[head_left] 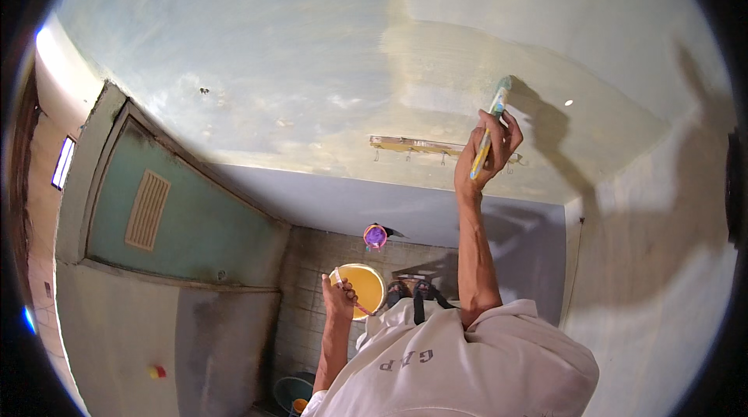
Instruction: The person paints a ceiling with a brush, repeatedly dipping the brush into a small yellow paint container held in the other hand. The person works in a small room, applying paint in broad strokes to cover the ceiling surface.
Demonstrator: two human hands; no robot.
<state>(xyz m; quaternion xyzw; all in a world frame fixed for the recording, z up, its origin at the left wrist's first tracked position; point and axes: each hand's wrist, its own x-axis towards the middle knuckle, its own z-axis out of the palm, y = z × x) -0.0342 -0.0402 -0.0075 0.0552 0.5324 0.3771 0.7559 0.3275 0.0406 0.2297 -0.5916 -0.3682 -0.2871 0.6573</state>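
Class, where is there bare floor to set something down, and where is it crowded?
Bare tiles show between the teal door and the yellow-filled bucket held in the left hand. It is crowded just right of the bucket, by the feet, and lower down at the green basin.

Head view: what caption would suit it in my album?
Right grip holds a paintbrush at the pale wall; left grip holds a bucket, yellow inside.

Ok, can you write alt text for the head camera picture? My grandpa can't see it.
A person's right hand holds a paintbrush up to a patchy pale wall, above a rack of hooks. Lower down, the left hand holds a bucket, yellow inside, by its handle.
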